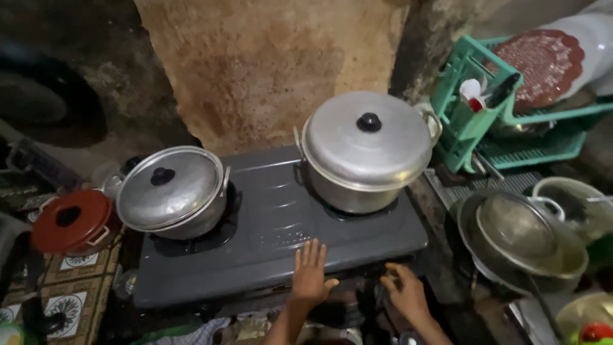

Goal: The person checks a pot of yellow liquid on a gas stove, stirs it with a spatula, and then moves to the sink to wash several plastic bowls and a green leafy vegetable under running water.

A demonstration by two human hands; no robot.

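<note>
A dark grey two-burner stove (274, 217) carries two lidded metal pots. The smaller pot (172, 190) sits on the left burner, the larger pot (365, 150) on the right one. My left hand (311, 273) lies flat on the stove's front edge, fingers spread, holding nothing. My right hand (403, 291) reaches down at the stove's front right corner with fingers curled toward a dark part there; what they touch is too dark to make out.
A red lidded pot (73, 220) stands left of the stove on a patterned cloth (73, 291). A green dish rack (504, 115) with a red patterned plate is at the back right. Stacked metal pans and lids (520, 239) lie to the right.
</note>
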